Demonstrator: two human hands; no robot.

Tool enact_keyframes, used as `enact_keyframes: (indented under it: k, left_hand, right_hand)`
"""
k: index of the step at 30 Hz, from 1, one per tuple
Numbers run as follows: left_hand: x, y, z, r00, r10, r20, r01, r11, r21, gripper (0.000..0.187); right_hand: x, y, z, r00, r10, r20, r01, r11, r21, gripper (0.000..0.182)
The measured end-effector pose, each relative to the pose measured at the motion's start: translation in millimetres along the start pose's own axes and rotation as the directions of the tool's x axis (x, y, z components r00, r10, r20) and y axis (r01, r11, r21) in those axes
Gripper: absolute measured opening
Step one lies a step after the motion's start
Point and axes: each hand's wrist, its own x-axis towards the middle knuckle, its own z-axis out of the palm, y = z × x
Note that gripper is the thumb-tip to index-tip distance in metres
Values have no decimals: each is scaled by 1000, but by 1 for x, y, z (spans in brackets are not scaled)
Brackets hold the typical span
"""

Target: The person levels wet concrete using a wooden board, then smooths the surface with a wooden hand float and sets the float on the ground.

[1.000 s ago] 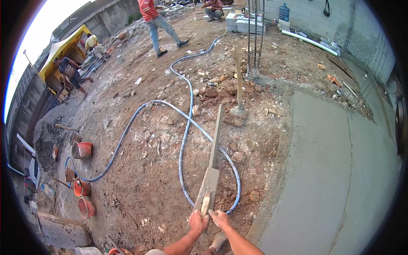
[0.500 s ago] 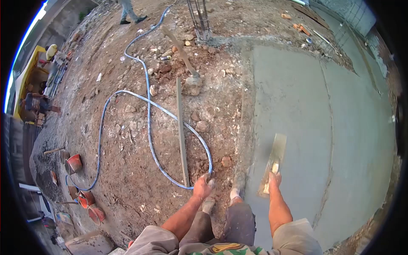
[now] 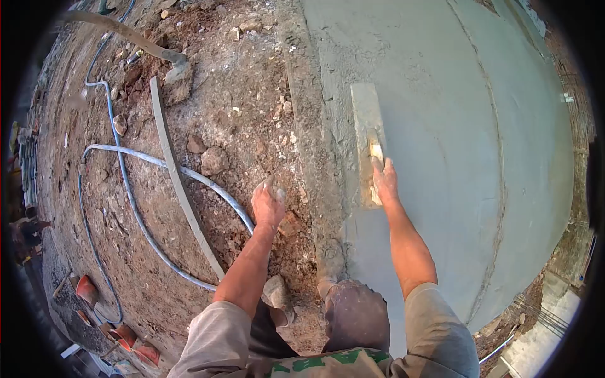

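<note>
My right hand (image 3: 385, 181) is wrapped round the handle of a long trowel (image 3: 368, 113), whose blade lies on the smooth grey wet concrete (image 3: 428, 126) near its left edge. Over the rocky soil, left of the concrete, my left hand (image 3: 269, 203) is held with curled fingers; whether anything small is in them I cannot make out. A blue hose (image 3: 220, 191) passes just left of and beneath that hand. Further left, a long wooden strip (image 3: 179, 179) lies across the hose on the dirt.
A wooden-handled tool (image 3: 120, 30) stands in the soil at upper left. Red buckets (image 3: 86, 290) lie at lower left. Stones (image 3: 215, 160) dot the dirt. A cracked line runs through the concrete at right, and thin metal rods (image 3: 543, 315) lie at lower right.
The view has shifted down and closer to the slab. My right hand has moved the trowel forward and toward the concrete's left edge. My left hand has moved forward, away from my knee.
</note>
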Motion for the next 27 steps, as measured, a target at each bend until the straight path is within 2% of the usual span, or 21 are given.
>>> enact_keyframes:
  k: [2, 4, 8, 9, 12, 14, 16, 17, 19, 20, 21, 22, 24, 26, 27]
  left_hand:
    - [31, -1, 36, 996, 46, -72, -45, 999, 5, 46]
    - [45, -6, 59, 987, 80, -142, -77, 997, 28, 48]
    - [57, -33, 62, 992, 92, -91, -81, 990, 119, 54]
    - [61, -39, 51, 997, 52, -55, -43, 988, 150, 55]
    - [77, -87, 10, 983, 140, -115, -104, 955, 278, 53]
    - [88, -113, -48, 987, 149, -59, -131, 963, 238, 49]
    - [90, -113, -123, 998, 45, 42, -56, 937, 346, 46]
    - [88, -102, -167, 989, -59, 134, 3, 921, 391, 46]
    - [72, -117, -235, 998, -50, 36, 27, 877, 480, 45]
    - [58, -129, -263, 996, -61, -64, 84, 879, 470, 43]
    - [42, -129, -288, 981, -143, -131, 185, 896, 403, 41]
    - [28, -135, -307, 956, -224, -191, 278, 902, 331, 40]
    - [-9, -173, -320, 913, -219, -343, 311, 919, 242, 38]
    - [-40, -184, -307, 852, -366, -373, 458, 867, 195, 40]
    - [-56, -199, -289, 837, -438, -328, 507, 847, 160, 41]
  right_hand:
    - [49, -4, 32, 988, -139, -68, 133, 988, -81, 55]
    - [79, -20, 49, 979, -196, -62, 186, 973, -136, 54]
    - [126, -64, 78, 963, -257, -83, 241, 956, -167, 53]
    - [144, -76, 83, 963, -260, -72, 245, 954, -173, 53]
    - [188, -97, 104, 970, -241, -33, 232, 956, -179, 55]
    - [208, -105, 115, 965, -260, -37, 249, 951, -184, 56]
    - [203, -119, 109, 987, -161, 21, 163, 969, -185, 56]
    - [201, -118, 109, 991, -132, 26, 135, 973, -187, 55]
    - [190, -127, 97, 994, -102, 48, 109, 971, -212, 56]
    - [186, -127, 96, 992, -110, 55, 120, 966, -231, 56]
    - [189, -124, 100, 991, -119, 59, 130, 960, -246, 56]
    - [191, -125, 103, 990, -127, 61, 139, 956, -258, 56]
    - [188, -135, 101, 994, -103, 36, 108, 963, -247, 54]
    - [184, -140, 101, 995, -88, 37, 95, 960, -262, 53]
    - [186, -142, 101, 995, -89, 39, 96, 957, -273, 52]
